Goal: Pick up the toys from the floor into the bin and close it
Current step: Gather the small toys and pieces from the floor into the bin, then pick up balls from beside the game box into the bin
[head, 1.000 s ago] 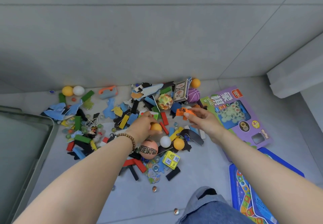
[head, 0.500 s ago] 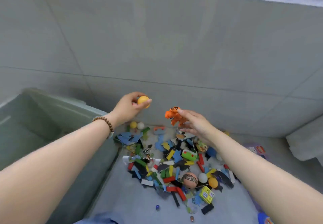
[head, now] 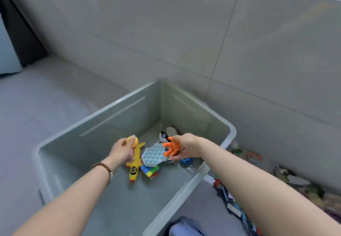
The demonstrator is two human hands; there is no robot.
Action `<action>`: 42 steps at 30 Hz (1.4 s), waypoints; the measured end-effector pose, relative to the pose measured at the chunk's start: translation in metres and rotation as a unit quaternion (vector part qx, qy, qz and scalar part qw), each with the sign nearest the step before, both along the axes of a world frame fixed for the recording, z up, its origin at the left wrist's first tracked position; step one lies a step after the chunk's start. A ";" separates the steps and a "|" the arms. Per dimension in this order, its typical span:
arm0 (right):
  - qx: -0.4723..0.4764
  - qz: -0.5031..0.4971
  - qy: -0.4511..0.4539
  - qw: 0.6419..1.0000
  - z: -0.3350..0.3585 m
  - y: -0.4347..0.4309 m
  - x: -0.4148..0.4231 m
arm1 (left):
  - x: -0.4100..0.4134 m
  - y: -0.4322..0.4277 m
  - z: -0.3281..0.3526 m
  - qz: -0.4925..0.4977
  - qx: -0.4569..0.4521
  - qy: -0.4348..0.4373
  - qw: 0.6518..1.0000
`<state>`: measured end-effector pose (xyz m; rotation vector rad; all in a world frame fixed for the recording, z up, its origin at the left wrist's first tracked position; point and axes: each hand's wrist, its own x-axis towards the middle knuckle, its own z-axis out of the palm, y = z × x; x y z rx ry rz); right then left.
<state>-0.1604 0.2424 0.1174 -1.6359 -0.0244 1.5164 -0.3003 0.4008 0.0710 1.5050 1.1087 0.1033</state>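
Above the open bin (head: 103, 125), the left hand (head: 122, 151) curls round an orange ball (head: 133, 141) at 9 o'clock of the right hand (head: 186, 147), which pinches an orange figure (head: 171, 148), and loose toys (head: 230, 204) litter the floor at the bin's 4 o'clock

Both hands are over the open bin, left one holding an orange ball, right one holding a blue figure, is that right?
No, the figure is orange, not blue. The head view shows the right hand pinching that figure and the left hand holding the orange ball, both over the open bin.
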 end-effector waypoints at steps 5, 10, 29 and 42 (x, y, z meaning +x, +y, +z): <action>-0.050 -0.048 -0.041 0.997 -0.059 0.032 -0.009 | -0.003 0.002 -0.049 0.063 -0.076 -0.022 0.995; -0.191 0.148 -0.312 0.919 -0.063 0.011 -0.001 | -0.003 0.004 -0.070 -0.003 0.042 0.091 0.995; -0.170 0.133 -0.596 0.773 0.093 -0.272 0.073 | 0.118 -0.186 0.129 -0.360 0.400 -0.005 0.843; -0.272 -0.068 -0.360 0.890 -0.028 -0.530 0.020 | 0.168 -0.421 0.002 -0.636 0.333 0.044 0.695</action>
